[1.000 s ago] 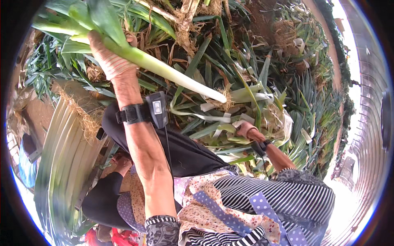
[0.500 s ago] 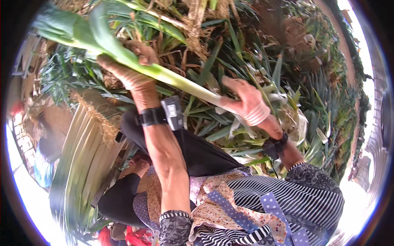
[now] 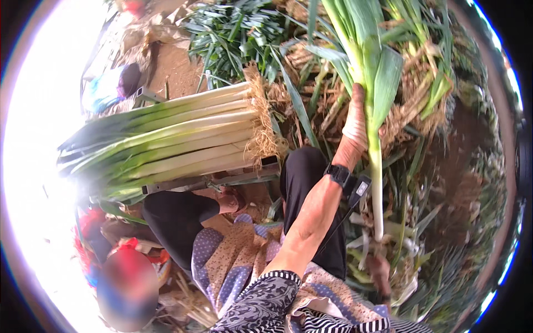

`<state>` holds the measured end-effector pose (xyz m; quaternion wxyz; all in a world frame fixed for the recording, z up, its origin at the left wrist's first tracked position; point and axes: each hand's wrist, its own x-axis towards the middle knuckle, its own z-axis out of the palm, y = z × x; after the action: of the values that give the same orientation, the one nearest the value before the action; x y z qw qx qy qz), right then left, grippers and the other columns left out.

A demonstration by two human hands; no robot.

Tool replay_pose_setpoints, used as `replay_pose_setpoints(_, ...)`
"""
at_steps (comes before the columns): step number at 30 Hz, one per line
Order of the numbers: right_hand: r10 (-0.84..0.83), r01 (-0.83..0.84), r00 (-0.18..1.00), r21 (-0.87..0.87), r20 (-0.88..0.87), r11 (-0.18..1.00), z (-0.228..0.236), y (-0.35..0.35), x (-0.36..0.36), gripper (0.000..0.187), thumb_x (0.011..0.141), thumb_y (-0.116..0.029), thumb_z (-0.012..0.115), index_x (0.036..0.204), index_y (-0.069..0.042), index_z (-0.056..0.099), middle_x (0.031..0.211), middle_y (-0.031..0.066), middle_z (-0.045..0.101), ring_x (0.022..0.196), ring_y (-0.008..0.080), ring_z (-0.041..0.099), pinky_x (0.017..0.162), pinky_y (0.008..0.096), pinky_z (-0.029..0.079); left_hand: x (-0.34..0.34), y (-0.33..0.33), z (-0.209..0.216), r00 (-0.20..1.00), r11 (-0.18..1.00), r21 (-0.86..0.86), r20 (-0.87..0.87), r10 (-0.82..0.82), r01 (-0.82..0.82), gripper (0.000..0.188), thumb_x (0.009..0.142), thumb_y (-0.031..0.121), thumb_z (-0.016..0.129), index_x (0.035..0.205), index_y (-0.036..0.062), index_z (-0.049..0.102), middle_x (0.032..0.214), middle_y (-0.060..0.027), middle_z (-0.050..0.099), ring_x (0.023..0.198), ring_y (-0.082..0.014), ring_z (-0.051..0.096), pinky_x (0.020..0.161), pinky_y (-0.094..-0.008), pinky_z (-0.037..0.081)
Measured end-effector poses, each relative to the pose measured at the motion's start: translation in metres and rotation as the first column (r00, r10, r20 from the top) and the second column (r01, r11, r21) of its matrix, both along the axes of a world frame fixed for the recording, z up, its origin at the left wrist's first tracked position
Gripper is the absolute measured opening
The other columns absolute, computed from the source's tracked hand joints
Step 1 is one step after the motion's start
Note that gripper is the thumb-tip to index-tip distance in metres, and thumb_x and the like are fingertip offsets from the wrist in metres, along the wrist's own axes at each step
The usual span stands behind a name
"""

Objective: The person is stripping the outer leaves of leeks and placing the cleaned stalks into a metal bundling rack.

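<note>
A long leek (image 3: 376,166) with broad green leaves and a slim white shank runs from the top of the view down to the right. My left hand (image 3: 357,123), wrapped in pale tape, is closed around it just below where the leaves spread. Beneath the white tip, my right hand (image 3: 380,272) is blurred and low in the view; its fingers do not show clearly, and I cannot tell whether it touches the tip. Pale peelings and loose leaves (image 3: 408,244) lie around that hand.
To the left, several leeks lie stacked on a metal rack (image 3: 222,180), their roots (image 3: 258,122) toward me. Behind are cut green leaves (image 3: 239,39); rooted, brownish leeks (image 3: 413,105) heap at the far right. Another person (image 3: 127,288) is at the lower left.
My view has turned left, bringing the stacked leeks toward the middle. The leek now points downward in view instead of slanting across. My right hand has come off the shank to below its tip.
</note>
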<state>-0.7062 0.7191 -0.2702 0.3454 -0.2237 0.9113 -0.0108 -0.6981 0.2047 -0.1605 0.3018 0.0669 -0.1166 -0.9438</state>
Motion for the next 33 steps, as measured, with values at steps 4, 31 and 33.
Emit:
replay_pose_setpoints(4, 0.06, -0.088, 0.987, -0.187, -0.147, 0.978, 0.035, 0.078, -0.04, 0.041, 0.082, -0.036, 0.06, 0.107, -0.004, 0.06, 0.091, 0.0124, 0.065, 0.088, 0.0244, 0.062, 0.076, 0.0349, 0.048, -0.002, 0.001, 0.008, 0.997, 0.992, 0.122, 0.068, 0.035, -0.043, 0.073, 0.067, 0.079, 0.05, 0.091, 0.0104, 0.058, 0.063, -0.0013, 0.054, 0.04, -0.0118, 0.049, 0.029, -0.022, 0.039)
replay_pose_setpoints(31, 0.386, -0.405, 0.263, 0.262, -0.884, 0.876, 0.29, -0.159, 0.009, 0.054, 0.057, -0.031, 0.079, 0.106, -0.015, 0.061, 0.068, 0.0027, 0.051, 0.062, 0.0232, 0.051, 0.053, 0.0375, 0.041, -0.011, 0.02, -0.013, 0.941, 0.939, 0.319, 0.339, 0.011, -0.125, 0.08, 0.066, 0.073, 0.061, 0.116, 0.0118, 0.049, 0.103, -0.0091, 0.055, 0.086, -0.03, 0.057, 0.076, -0.0482, 0.048)
replay_pose_setpoints(33, 0.401, -0.371, 0.229, 0.301, -0.887, 0.879, 0.289, -0.151, 0.012, 0.055, 0.057, -0.032, 0.079, 0.107, -0.018, 0.061, 0.075, 0.0014, 0.051, 0.069, 0.0225, 0.053, 0.059, 0.0376, 0.043, -0.007, 0.014, -0.009, 0.965, 0.936, 0.337, 0.261, 0.006, -0.097, 0.083, 0.064, 0.072, 0.063, 0.116, 0.0094, 0.049, 0.102, -0.012, 0.056, 0.086, -0.0325, 0.058, 0.076, -0.0489, 0.048)
